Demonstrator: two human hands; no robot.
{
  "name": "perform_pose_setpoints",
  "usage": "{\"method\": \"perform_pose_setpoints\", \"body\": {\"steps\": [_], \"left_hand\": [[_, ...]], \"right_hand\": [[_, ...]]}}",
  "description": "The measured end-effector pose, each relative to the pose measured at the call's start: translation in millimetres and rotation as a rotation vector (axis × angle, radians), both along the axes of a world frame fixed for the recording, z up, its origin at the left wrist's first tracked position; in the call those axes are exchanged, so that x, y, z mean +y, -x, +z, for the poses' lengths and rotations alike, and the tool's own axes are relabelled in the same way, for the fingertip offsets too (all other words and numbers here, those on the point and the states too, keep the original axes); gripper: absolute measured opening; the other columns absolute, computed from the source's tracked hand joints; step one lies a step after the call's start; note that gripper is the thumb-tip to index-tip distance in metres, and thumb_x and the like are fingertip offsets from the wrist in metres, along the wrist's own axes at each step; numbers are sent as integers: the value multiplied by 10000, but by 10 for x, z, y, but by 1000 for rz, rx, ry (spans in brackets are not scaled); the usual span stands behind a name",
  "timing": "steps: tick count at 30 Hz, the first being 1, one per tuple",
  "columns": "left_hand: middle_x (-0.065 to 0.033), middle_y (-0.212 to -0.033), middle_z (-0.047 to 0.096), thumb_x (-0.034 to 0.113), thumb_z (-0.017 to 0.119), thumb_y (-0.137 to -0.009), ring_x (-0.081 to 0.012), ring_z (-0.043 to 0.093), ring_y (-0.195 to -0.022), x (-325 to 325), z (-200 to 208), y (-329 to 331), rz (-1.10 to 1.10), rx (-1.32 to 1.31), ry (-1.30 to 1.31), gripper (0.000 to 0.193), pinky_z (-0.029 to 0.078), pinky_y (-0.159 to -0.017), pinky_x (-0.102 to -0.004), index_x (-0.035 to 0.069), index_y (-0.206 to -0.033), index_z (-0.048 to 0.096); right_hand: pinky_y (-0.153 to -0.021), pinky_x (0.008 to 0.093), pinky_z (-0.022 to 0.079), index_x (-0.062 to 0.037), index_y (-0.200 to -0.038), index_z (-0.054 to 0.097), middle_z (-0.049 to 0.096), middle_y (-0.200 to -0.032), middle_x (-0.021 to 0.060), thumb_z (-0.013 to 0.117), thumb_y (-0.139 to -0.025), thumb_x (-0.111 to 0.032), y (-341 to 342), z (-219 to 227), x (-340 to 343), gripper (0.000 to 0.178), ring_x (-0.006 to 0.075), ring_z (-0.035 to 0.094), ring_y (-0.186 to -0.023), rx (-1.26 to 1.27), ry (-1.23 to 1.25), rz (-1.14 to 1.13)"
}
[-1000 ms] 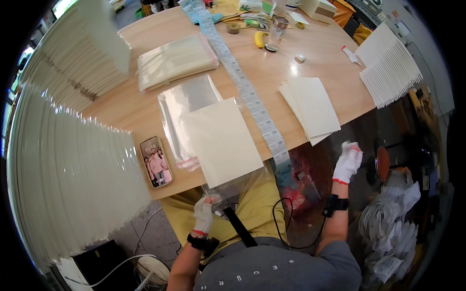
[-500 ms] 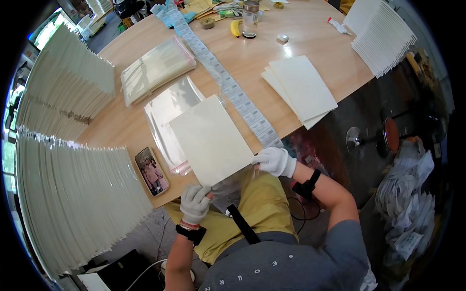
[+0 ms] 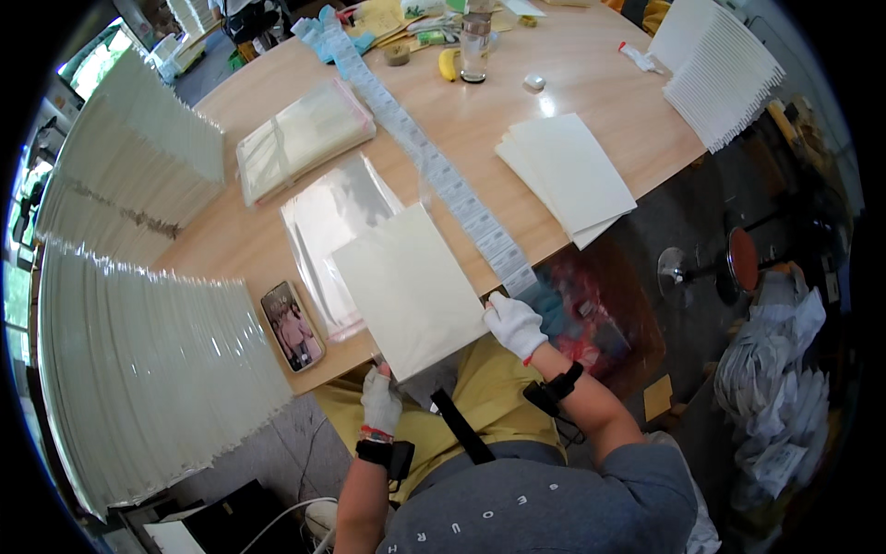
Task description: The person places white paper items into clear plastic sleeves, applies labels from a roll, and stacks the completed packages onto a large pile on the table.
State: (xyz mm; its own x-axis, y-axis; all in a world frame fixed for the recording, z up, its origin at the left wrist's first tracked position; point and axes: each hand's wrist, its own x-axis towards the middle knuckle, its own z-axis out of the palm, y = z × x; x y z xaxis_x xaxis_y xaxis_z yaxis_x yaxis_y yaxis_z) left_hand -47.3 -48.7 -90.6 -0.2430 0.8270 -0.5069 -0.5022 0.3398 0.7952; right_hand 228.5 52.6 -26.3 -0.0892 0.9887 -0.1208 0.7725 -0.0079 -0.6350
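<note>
A cream-white rectangular board (image 3: pixel 411 291) lies partly on the table, its near edge jutting out over my lap. My right hand (image 3: pixel 514 325), in a white glove with bare fingertips, is closed at the board's right near corner. At the left near corner my gloved left hand (image 3: pixel 380 402) is closed, its thumb against the edge; its other fingers are mostly hidden. Beneath and beyond the board lie clear plastic sleeves (image 3: pixel 318 231). Whether the board sits inside a sleeve I cannot make out.
A phone (image 3: pixel 293 326) lies left of the board. Tall stacks of wrapped boards (image 3: pixel 157 369) line the left. Bundled sleeves (image 3: pixel 305 138), a label strip (image 3: pixel 443 180), loose boards (image 3: pixel 577 175), a glass (image 3: pixel 474 46), a banana (image 3: pixel 448 65) and another board stack (image 3: pixel 715 74) are farther off.
The board has shifted slightly toward me and to the right. Both hands have moved down with it, and the clear film that showed under its near edge is no longer distinct.
</note>
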Motion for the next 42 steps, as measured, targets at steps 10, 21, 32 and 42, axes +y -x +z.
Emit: {"method": "perform_pose_setpoints", "body": {"steps": [10, 21, 32, 42], "left_hand": [[-117, -841, 621, 169, 523, -888, -238, 610, -815, 399, 1025, -408, -445, 1227, -556, 208, 471, -746, -331, 11, -993, 609], [68, -530, 353, 297, 567, -882, -59, 283, -406, 1381, 996, -1595, -738, -250, 91, 324, 218, -378, -242, 165, -629, 413], [-17, -702, 509, 253, 543, -899, -112, 505, -610, 1181, 1015, -1549, -744, 139, -145, 271, 439, -578, -262, 3, -1002, 527], [-75, -943, 565, 102, 566, -844, -182, 551, -791, -129, 477, 46, -85, 662, -85, 284, 454, -701, -261, -13, -1100, 525]], "right_hand": [[-684, 381, 447, -39, -893, 514, 604, -825, 152, 628, -785, -251, -753, 162, 360, 264, 281, 577, -742, 127, 172, -184], [-613, 353, 465, -20, -943, 641, 609, -770, 137, 636, -723, -32, -907, 680, 139, 220, 274, 585, -688, 130, -393, 278], [-746, 349, 496, -7, -906, 632, 626, -933, 124, 562, -775, 46, -60, 1367, 491, 158, 279, 616, -822, 633, -332, 37], [-702, 376, 464, -43, -918, 626, 632, -843, 160, 525, -830, -194, 795, 313, 1746, 202, 284, 605, -763, 326, 54, 79]]}}
